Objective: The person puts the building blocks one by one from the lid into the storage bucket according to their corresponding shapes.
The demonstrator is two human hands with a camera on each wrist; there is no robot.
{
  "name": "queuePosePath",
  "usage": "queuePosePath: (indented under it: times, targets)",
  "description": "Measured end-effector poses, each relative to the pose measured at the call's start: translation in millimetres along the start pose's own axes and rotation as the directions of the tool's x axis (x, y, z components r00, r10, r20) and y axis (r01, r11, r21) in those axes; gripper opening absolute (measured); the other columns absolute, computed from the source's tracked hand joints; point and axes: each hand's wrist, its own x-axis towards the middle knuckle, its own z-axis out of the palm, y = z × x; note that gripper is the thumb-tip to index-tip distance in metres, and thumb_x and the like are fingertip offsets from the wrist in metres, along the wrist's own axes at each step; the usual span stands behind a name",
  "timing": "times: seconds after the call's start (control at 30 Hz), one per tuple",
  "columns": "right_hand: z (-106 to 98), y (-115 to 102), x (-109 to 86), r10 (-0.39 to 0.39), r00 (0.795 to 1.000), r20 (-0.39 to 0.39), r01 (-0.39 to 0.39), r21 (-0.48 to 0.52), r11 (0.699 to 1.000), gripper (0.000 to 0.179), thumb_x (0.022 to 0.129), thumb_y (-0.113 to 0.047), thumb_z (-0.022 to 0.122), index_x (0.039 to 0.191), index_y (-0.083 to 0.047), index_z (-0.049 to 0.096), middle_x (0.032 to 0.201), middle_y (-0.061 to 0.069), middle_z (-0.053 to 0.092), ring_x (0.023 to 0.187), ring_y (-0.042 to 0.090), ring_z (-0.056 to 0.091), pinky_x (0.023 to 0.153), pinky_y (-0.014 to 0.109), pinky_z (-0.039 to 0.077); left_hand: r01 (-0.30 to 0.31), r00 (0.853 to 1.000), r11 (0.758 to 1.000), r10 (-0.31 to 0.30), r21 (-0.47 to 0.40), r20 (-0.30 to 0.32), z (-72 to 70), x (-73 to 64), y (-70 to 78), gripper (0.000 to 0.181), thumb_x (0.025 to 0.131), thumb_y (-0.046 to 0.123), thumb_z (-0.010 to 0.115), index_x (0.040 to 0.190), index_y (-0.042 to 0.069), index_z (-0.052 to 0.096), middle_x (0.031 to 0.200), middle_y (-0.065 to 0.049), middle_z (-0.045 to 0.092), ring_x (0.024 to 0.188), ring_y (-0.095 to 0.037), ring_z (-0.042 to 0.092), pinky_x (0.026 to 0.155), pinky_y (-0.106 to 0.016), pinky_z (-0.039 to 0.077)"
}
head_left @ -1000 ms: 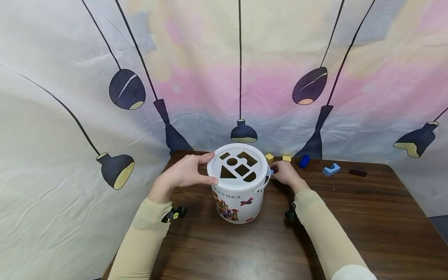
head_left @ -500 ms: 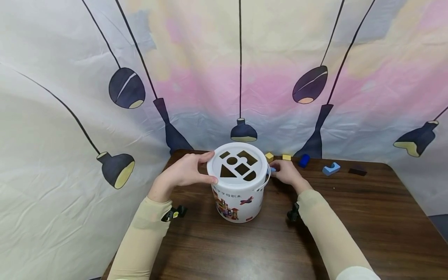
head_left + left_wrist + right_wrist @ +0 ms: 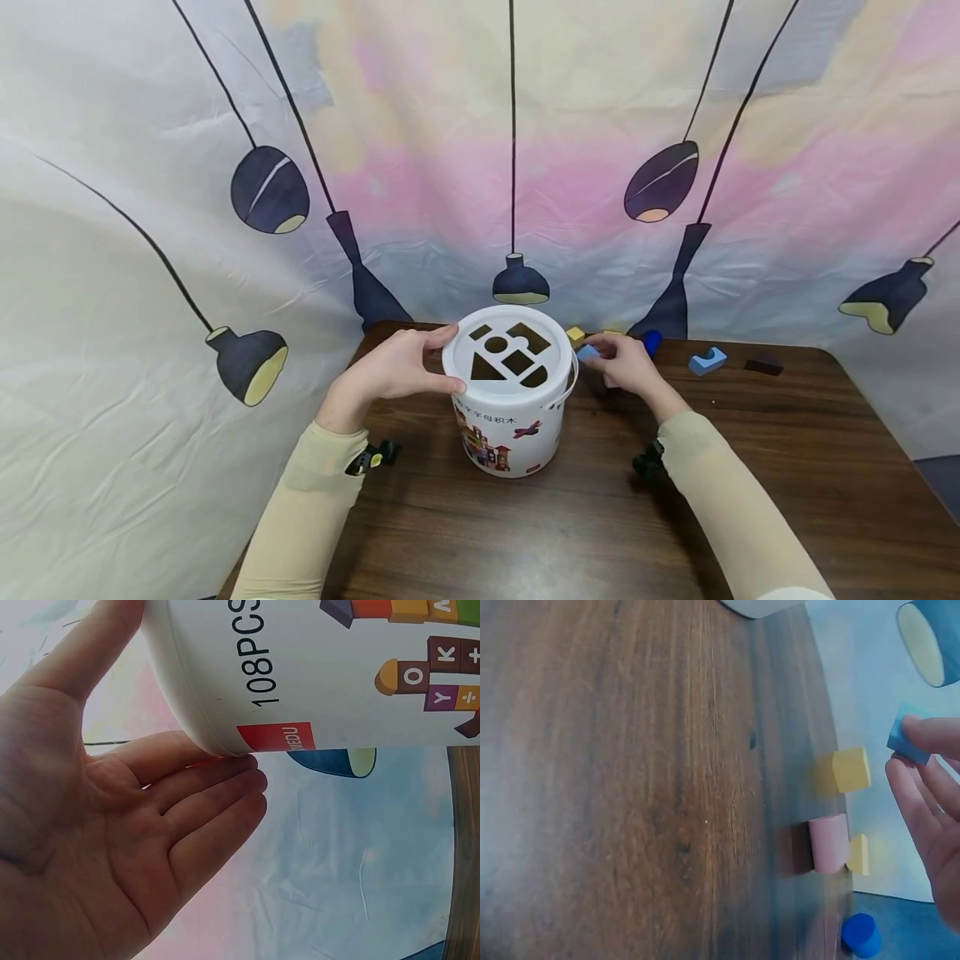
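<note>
A white bucket (image 3: 510, 433) with a shape-cutout lid (image 3: 491, 315) stands upright on the table. My left hand (image 3: 393, 367) grips the lid's left edge, thumb at the front and fingers farther back; the left wrist view shows the palm apart from the wall. Just right of the bucket, my right hand (image 3: 626, 364) pinches a small light blue block (image 3: 909, 739) between thumb and fingers, off the table. Below that hand in the right wrist view lie a yellow block (image 3: 851, 770), a pink block (image 3: 829, 844) and another yellow block (image 3: 859, 855).
A dark blue cylinder (image 3: 652, 342), a light blue block with a curved notch (image 3: 707, 361) and a dark flat block (image 3: 763, 367) lie along the back edge of the wooden table (image 3: 750, 467). Behind hangs a cloth printed with lamps. The bucket's handle (image 3: 572, 387) hangs at its right side.
My right hand has lifted the light blue block and moved slightly right and up with it, away from the bucket. My left hand and the bucket have stayed in place.
</note>
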Motion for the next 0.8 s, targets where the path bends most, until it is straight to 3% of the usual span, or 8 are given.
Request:
queuePosePath:
  times: [0.13, 0.23, 0.57, 0.8]
  targets:
    - [-5, 1, -8.5, -0.009, 0.999, -0.047, 0.011, 0.048, 0.999, 0.046, 0.102, -0.024, 0.077, 0.142, -0.004, 0.068, 0.134, 0.022, 0.069, 0.114, 0.038, 0.069, 0.1, 0.056, 0.056, -0.009, 1.0, 1.0, 0.009, -0.008, -0.004, 1.0, 0.5, -0.4, 0.102, 0.082, 0.051, 0.092, 0.163, 0.01, 0.044, 0.164, -0.006, 0.046, 0.151, -0.024, 0.044, 0.119, -0.048, 0.042]
    - [-10, 1, -13.9, -0.018, 0.998, -0.067, 0.024, 0.088, 0.996, 0.047, 0.101, -0.025, 0.078, 0.141, -0.002, 0.069, 0.134, 0.021, 0.069, 0.122, 0.04, 0.066, 0.102, 0.058, 0.055, -0.012, 1.0, 1.0, 0.012, -0.007, -0.005, 1.8, 0.9, -1.1, 0.102, 0.082, 0.052, 0.091, 0.163, 0.011, 0.044, 0.164, -0.006, 0.046, 0.151, -0.023, 0.044, 0.119, -0.048, 0.042]
    - [-29, -13, -24.2, -0.048, 0.989, -0.139, 0.061, 0.089, 0.994, 0.047, 0.102, -0.027, 0.077, 0.143, -0.008, 0.068, 0.129, 0.017, 0.07, 0.117, 0.034, 0.068, 0.094, 0.043, 0.057, -0.008, 1.0, 1.0, 0.008, -0.01, -0.007, 1.9, -0.5, -3.1, 0.102, 0.082, 0.052, 0.091, 0.163, 0.011, 0.045, 0.164, -0.005, 0.046, 0.151, -0.023, 0.043, 0.119, -0.048, 0.042]
    - [-41, -39, -26.1, -0.106, 0.977, -0.185, 0.123, 0.084, 0.989, 0.045, 0.102, -0.029, 0.077, 0.141, -0.009, 0.07, 0.125, 0.013, 0.072, 0.108, 0.03, 0.07, 0.084, 0.029, 0.057, -0.01, 1.0, 1.0, 0.01, -0.002, -0.01, 0.9, 1.1, -4.8, 0.102, 0.082, 0.053, 0.091, 0.163, 0.011, 0.045, 0.164, -0.005, 0.046, 0.151, -0.023, 0.043, 0.118, -0.048, 0.042]
